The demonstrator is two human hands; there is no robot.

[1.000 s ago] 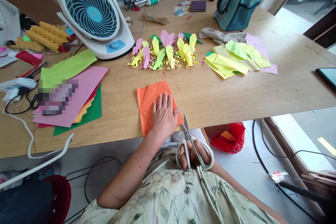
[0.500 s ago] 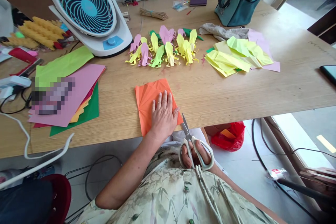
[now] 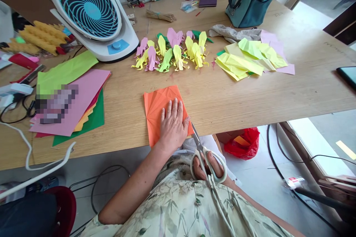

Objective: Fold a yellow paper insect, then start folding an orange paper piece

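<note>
A creased sheet of orange paper point(image 3: 154, 113) lies at the table's front edge. My left hand point(image 3: 174, 124) rests flat on it, palm down, fingers stretched out and holding nothing. Below the edge, my right hand point(image 3: 207, 164) has its fingers through the white handles of a pair of scissors point(image 3: 198, 142). The blades point up at the sheet's lower right corner; whether the paper lies between them I cannot tell. Beyond the sheet stand several small folded paper figures point(image 3: 178, 57) in yellow, pink and green with fringed ends.
Coloured paper sheets point(image 3: 75, 113) are stacked at left, beside a white fan point(image 3: 126, 50). Folded yellow and green papers point(image 3: 236, 66) lie at right, near a grey cloth point(image 3: 233, 33) and a teal bag point(image 3: 250, 2). A red plastic bag point(image 3: 244, 148) is below the table edge.
The view has shifted slightly. The scissors' tips are a little nearer the orange paper's right edge. My left hand stays flat on the sheet.
</note>
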